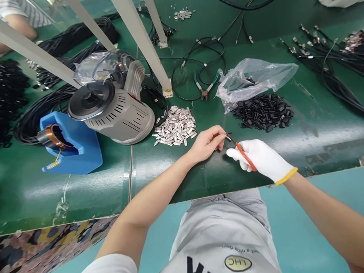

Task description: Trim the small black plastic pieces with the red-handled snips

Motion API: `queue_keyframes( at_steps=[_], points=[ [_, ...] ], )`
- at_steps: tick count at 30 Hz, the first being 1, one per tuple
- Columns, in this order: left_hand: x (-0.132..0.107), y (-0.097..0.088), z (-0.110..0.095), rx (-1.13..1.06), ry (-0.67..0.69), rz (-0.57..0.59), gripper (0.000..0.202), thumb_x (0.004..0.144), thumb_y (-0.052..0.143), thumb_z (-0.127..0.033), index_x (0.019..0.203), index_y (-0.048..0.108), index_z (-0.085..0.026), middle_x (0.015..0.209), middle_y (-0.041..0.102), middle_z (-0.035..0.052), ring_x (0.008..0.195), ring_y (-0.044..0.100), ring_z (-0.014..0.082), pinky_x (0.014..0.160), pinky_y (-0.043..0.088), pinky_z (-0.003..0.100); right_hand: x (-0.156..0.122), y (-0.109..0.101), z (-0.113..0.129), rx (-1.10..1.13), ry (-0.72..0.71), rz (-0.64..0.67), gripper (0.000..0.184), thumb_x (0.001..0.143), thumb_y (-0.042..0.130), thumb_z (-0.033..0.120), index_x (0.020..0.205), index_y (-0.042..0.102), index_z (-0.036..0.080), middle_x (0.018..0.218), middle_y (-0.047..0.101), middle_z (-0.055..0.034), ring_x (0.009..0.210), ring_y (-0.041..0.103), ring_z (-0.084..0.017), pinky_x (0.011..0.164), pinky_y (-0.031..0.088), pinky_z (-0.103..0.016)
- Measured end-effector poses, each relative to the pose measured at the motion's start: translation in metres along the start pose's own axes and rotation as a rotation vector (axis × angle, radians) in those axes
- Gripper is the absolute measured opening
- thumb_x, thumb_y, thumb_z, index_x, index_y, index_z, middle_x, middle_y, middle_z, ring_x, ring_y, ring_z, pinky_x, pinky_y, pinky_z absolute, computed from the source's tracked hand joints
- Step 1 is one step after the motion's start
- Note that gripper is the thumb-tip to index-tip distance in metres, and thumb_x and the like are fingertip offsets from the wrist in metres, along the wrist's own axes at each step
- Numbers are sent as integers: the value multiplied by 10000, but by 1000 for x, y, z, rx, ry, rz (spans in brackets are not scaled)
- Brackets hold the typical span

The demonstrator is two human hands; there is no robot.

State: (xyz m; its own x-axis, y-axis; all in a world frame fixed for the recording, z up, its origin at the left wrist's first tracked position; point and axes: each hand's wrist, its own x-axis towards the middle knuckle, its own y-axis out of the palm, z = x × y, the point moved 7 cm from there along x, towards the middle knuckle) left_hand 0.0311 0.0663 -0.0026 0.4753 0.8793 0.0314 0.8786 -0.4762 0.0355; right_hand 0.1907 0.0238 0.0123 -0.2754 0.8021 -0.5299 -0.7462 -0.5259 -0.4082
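My right hand point(260, 156), in a white glove with a yellow cuff, grips a pair of orange-handled pliers point(246, 156) over the green table. The tool's dark tip points left and reaches the fingertips of my left hand point(208, 143). Bare and closed in a pinch, that hand holds something small and dark, too small to name. A pile of small silver metal connector pieces point(178, 126) lies just left of it. Beyond my hands is a heap of small black plastic pieces point(264, 112), partly under an open clear plastic bag point(254, 79).
Green-handled cutters point(204, 90) lie near looped black cables point(190, 56). At left stand a grey machine point(121, 113) and a blue tape dispenser point(72, 145). A pale metal post point(142, 38) rises from the table. Cable bundles point(335, 76) lie far right; another person's arm point(19, 27) shows far left.
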Motion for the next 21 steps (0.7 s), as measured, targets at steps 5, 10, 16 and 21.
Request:
queue_keyframes(
  at_steps=[5, 10, 16, 21],
  points=[
    [-3, -2, -6, -20, 48, -115, 375, 957, 633, -565, 923, 601, -192, 683, 612, -18, 625, 535, 105, 659, 441, 247, -7, 21, 14, 522, -26, 209, 489, 888, 705, 631, 727, 576, 187, 473, 473, 26, 436, 375, -78, 433, 279, -238],
    [0, -4, -2, -53, 54, -188, 366, 941, 659, -555, 900, 610, -195, 674, 588, -25, 623, 524, 105, 666, 427, 253, 6, 47, 9, 980, -8, 244, 530, 882, 694, 687, 748, 504, 211, 494, 344, 91, 429, 286, -49, 406, 244, -193],
    [2, -10, -2, 66, 68, -256, 294, 966, 638, -470, 841, 602, -206, 671, 545, -21, 628, 473, 119, 679, 389, 269, 18, 64, 19, 1211, 8, 208, 568, 838, 708, 739, 761, 516, 210, 465, 220, 138, 382, 184, -35, 370, 235, -178],
    [0, -11, -13, 291, 167, -248, 249, 993, 579, -387, 823, 614, -208, 777, 559, 24, 736, 479, 162, 750, 401, 295, 18, 70, 34, 1307, 25, 220, 595, 826, 696, 763, 742, 485, 214, 471, 217, 138, 385, 150, -32, 358, 219, -176]
  ],
)
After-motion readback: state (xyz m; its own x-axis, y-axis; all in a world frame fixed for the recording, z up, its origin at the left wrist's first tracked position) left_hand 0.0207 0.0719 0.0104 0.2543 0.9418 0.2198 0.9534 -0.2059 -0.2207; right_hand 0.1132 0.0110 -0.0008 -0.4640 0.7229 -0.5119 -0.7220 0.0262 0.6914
